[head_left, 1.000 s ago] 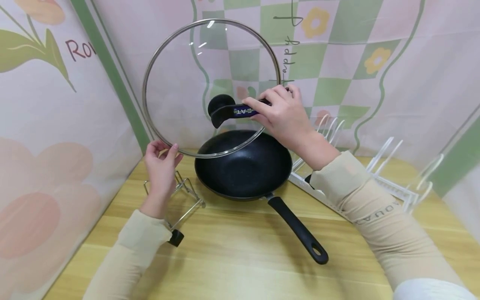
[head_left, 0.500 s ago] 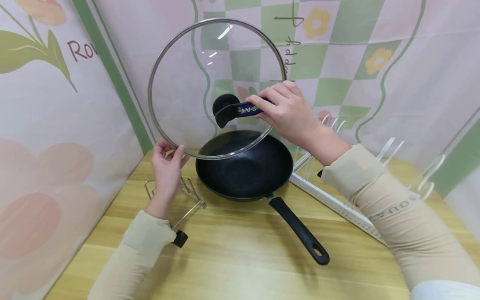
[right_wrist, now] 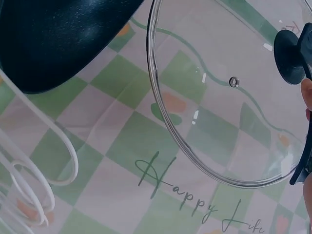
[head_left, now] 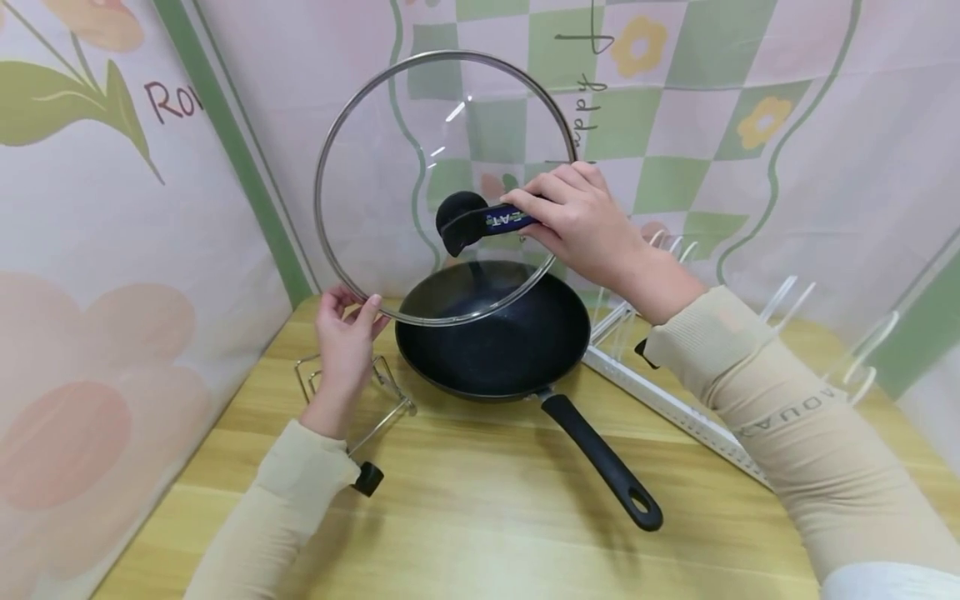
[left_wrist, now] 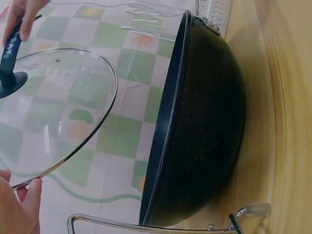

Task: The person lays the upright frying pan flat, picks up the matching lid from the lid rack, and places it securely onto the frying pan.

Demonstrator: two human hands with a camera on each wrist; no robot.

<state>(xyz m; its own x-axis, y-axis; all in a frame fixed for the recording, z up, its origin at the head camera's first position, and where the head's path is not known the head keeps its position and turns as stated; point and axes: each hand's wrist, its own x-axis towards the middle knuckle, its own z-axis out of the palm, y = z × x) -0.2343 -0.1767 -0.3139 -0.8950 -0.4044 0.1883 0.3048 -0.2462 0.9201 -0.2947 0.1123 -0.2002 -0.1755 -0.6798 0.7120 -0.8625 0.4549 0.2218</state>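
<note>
A round glass lid (head_left: pixel 397 167) with a metal rim is held up, tilted, above a black wok (head_left: pixel 495 358), its lower edge overlapping the wok in the head view. My right hand (head_left: pixel 585 223) grips the lid's black handle (head_left: pixel 467 225), fingers over the top and thumb beneath. With thumb and fingers, my left hand (head_left: pixel 348 346) pinches the rim at the lower left. The left wrist view shows the lid (left_wrist: pixel 73 107) beside the outer side of the wok (left_wrist: pixel 204 126). In the right wrist view only a bit of my right hand (right_wrist: pixel 307 95) shows at the edge.
On the wooden table (head_left: pixel 480 517), a wire stand (head_left: pixel 381 425) with a black foot is partly behind my left hand. A white rack (head_left: pixel 675 408) stands at the right, partly under my right sleeve. The wok's long handle (head_left: pixel 600 458) points toward the front right. Printed cloth hangs behind.
Both hands have carried the lid slightly to the right, with the same hold throughout. The whole head view has also shifted a little. The wok stays in place on the table.
</note>
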